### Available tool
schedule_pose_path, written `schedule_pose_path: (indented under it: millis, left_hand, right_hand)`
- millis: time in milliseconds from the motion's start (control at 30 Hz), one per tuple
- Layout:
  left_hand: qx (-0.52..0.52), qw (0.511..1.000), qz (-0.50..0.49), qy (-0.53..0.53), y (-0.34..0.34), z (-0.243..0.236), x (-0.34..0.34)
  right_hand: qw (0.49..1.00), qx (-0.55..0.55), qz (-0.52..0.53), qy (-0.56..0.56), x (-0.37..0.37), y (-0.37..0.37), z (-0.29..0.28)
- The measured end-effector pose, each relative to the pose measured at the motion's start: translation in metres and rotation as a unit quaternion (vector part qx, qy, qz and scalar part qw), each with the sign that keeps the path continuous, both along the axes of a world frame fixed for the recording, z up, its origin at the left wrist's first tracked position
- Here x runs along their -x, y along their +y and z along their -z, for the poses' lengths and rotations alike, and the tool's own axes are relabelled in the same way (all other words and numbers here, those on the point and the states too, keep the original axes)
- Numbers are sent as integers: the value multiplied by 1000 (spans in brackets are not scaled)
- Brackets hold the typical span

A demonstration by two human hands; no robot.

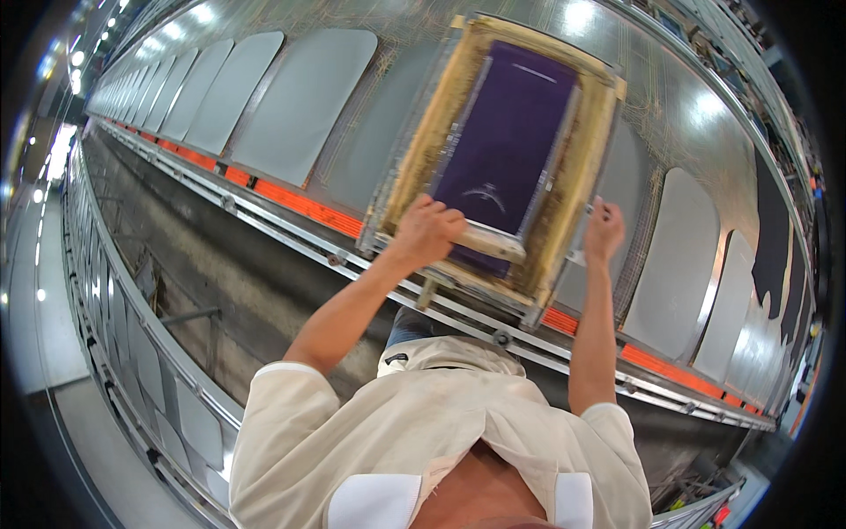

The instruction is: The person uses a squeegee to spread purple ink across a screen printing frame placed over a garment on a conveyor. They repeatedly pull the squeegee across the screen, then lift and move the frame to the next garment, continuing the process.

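Note:
A screen-printing frame [407,152] with yellowed, stained edges lies tilted across the long table in front of me. Its purple mesh [507,132] has a small pale arc-shaped mark near the near end. My left hand [427,231] is closed around the left end of a squeegee [489,242], whose pale bar lies across the near part of the mesh. Just beyond the frame's right edge is my right hand [604,231], its fingers curled. What those fingers hold, if anything, is too small to make out.
Grey rounded panels [308,97] line the table to the left, and another grey panel [677,256] lies to the right. A metal rail [291,231] with an orange strip [304,204] edges the near side. Dark pieces [768,238] lie at the far right. Behind me runs another railed table [145,322].

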State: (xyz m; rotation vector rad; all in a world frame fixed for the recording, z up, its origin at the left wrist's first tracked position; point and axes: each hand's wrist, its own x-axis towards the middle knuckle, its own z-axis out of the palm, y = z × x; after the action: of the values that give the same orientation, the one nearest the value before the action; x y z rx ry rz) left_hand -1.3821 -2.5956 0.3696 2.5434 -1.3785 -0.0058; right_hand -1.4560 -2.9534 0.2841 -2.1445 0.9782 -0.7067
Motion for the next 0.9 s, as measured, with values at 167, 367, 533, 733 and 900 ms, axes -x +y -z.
schedule_pose_path:
  millis: [167,367,533,733,900]
  left_hand:
    - [9,998,15,-55,111,-9,-42]
    - [34,998,18,-55,155,14,-27]
    - [38,996,48,-66,134,22,-62]
    - [35,996,45,-69,53,35,-211]
    - [26,991,47,-123,-44,41,-361]
  right_hand:
    - [997,-79,-5,-2,-75,115,-17]
    - [994,-105,15,31,-91,136,-23]
    - [993,-90,29,68,-92,126,-1]
    - [969,-64,13,239,-108,136,-35]
    - [986,-53,-123,97,-198,91,-62]
